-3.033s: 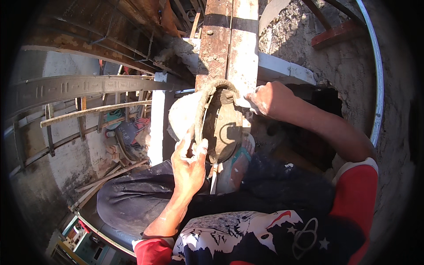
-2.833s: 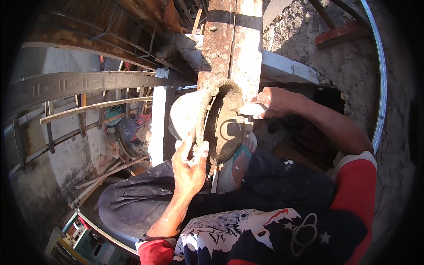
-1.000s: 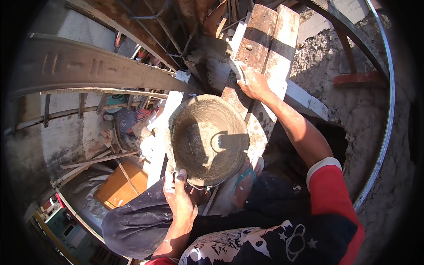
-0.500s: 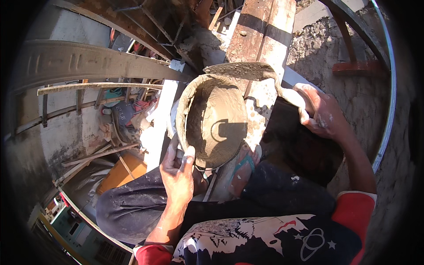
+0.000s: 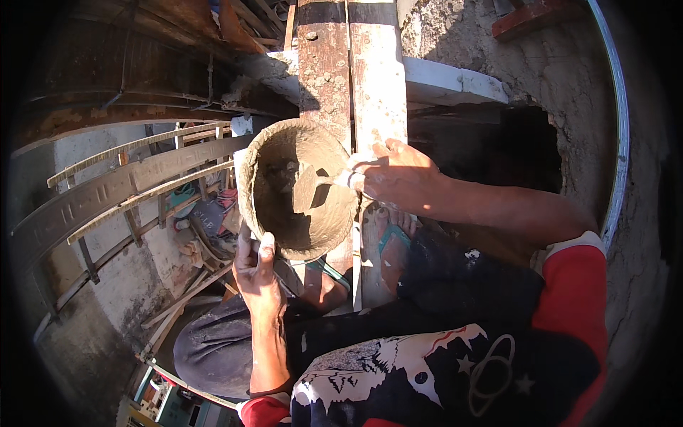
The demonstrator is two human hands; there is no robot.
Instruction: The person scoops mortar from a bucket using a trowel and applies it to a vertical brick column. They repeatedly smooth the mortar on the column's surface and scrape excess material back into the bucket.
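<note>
My left hand (image 5: 256,274) grips the near rim of a round metal pan (image 5: 265,153) caked with grey mortar, tilted toward me over my lap. My right hand (image 5: 395,174) holds a small trowel (image 5: 307,191) by its handle, with the blade down inside the pan on the wet mortar (image 5: 292,220). My feet in sandals (image 5: 384,242) rest on the planks just below the pan.
Two rusty planks (image 5: 348,64) run away from me under the pan. A dark hole (image 5: 512,153) opens in the rough wall at right beside a white ledge (image 5: 448,82). Scaffold rails (image 5: 121,185) and a drop to the ground lie at left.
My right hand left the planks, swung out to the right, then came back with the trowel into the pan. The pan has tipped so its inside faces me.
</note>
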